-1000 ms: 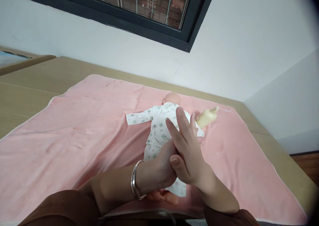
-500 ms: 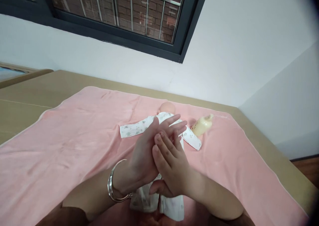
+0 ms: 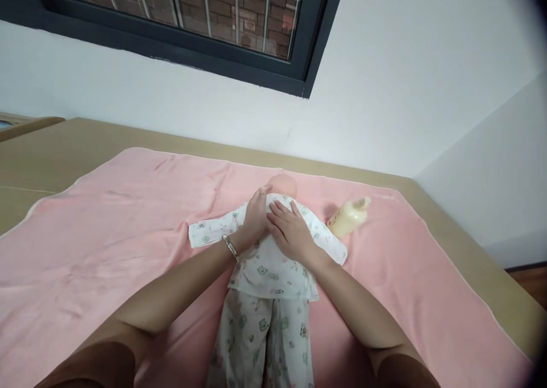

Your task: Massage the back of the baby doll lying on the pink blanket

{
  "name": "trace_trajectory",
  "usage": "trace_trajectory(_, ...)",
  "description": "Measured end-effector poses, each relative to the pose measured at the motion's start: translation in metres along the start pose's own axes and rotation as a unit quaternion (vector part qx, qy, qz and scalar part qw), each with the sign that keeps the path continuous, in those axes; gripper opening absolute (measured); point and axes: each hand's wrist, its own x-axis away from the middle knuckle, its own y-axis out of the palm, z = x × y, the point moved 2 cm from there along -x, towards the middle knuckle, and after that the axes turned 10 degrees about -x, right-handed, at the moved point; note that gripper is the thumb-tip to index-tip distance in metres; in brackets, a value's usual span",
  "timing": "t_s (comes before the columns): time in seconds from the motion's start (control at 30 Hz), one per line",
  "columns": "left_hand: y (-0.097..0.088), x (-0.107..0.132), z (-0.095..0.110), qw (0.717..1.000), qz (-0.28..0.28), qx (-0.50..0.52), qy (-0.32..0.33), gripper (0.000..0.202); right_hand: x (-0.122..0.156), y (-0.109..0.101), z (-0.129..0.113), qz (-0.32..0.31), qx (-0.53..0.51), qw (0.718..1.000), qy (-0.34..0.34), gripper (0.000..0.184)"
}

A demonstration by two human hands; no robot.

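Note:
A baby doll [image 3: 284, 186] in a white printed top [image 3: 273, 277] and matching trousers [image 3: 252, 331] lies on a pink blanket [image 3: 145, 205], its head away from me and its sleeves spread. My left hand [image 3: 257, 212], with a silver bangle at the wrist, is over the left side of the doll's chest, turned on edge with fingers extended. On the upper chest, my right hand [image 3: 290, 228] lies flat, its fingertips close to my left palm. Neither hand grips anything.
A pale yellow pump bottle [image 3: 348, 217] lies beside the doll's right-hand sleeve. The blanket covers a wooden surface [image 3: 98, 140] that meets a white wall [image 3: 376, 92]. Above is a dark-framed window [image 3: 192, 35] with bars.
My hands have come apart from being pressed palm to palm and moved forward and down onto the doll's chest. More of the doll's top and trousers now shows.

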Motion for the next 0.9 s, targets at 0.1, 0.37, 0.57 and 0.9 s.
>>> trace_trajectory(0.1, -0.004, 0.007, -0.004, 0.998, 0.002, -0.042, 0.039, 0.046, -0.002, -0.004, 0.011, -0.012, -0.022, 0.999, 0.025, 0.044)
trace_trajectory(0.37, -0.001, 0.019, -0.007, 0.996, 0.012, -0.065, 0.064, 0.042, 0.011, 0.002, -0.018, 0.03, 0.084, 0.985, 0.15, 0.059)
trace_trajectory(0.57, 0.0, 0.019, -0.011, 0.994, 0.004, -0.072, 0.082, 0.04, 0.003, -0.001, -0.004, -0.04, 0.017, 0.998, 0.042, 0.051)
trace_trajectory(0.9, -0.001, 0.021, -0.013, 0.971, 0.034, -0.216, 0.1, 0.034, 0.014, 0.006, -0.024, -0.011, 0.119, 0.987, 0.11, 0.06)
